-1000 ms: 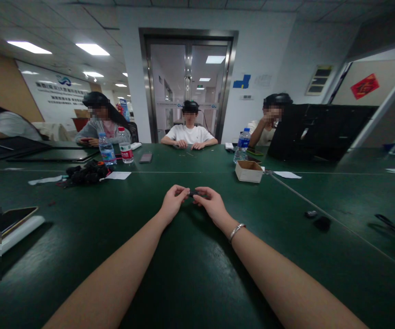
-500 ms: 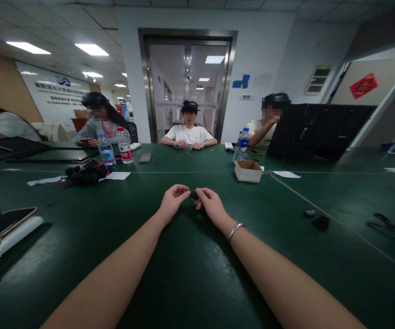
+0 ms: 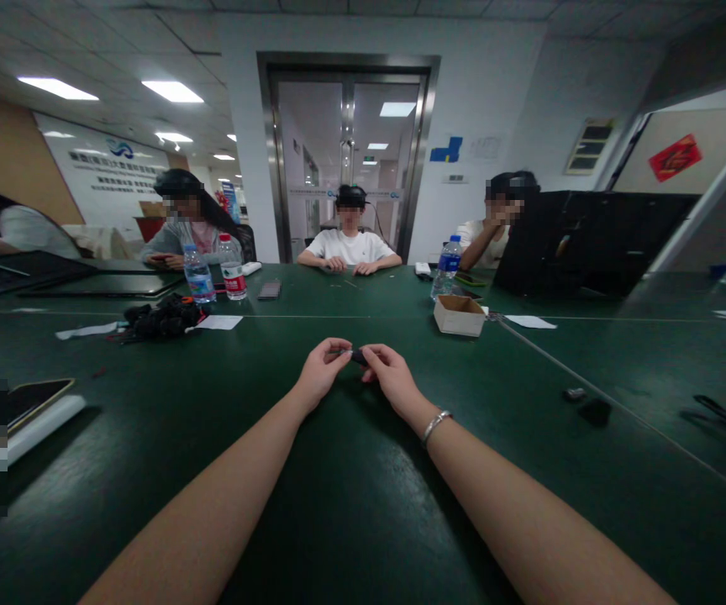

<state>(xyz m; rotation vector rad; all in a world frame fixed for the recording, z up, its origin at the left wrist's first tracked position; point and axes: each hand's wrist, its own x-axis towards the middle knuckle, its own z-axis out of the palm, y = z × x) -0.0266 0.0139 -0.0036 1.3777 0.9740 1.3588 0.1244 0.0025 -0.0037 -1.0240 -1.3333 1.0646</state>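
Note:
A small dark object (image 3: pixel 359 357), black and too small to name, sits between my two hands just above the green table (image 3: pixel 350 470). My right hand (image 3: pixel 389 371) has thumb and forefinger closed on its right end, covering much of it. At its left end, my left hand (image 3: pixel 323 370) pinches with thumb and forefinger; a thin pale bit shows by those fingertips. A silver bracelet (image 3: pixel 435 427) circles my right wrist.
Farther off stand an open cardboard box (image 3: pixel 460 316), water bottles (image 3: pixel 199 277) and a black cable bundle (image 3: pixel 165 319). A phone (image 3: pixel 39 402) lies at left, a small metallic item (image 3: pixel 575 394) at right. Several people sit around the table, one person (image 3: pixel 350 244) opposite me.
The view has shifted slightly, so the scene sits a little farther right. Both hands keep nearly the same pinching pose around the small black object, which shows a bit more plainly.

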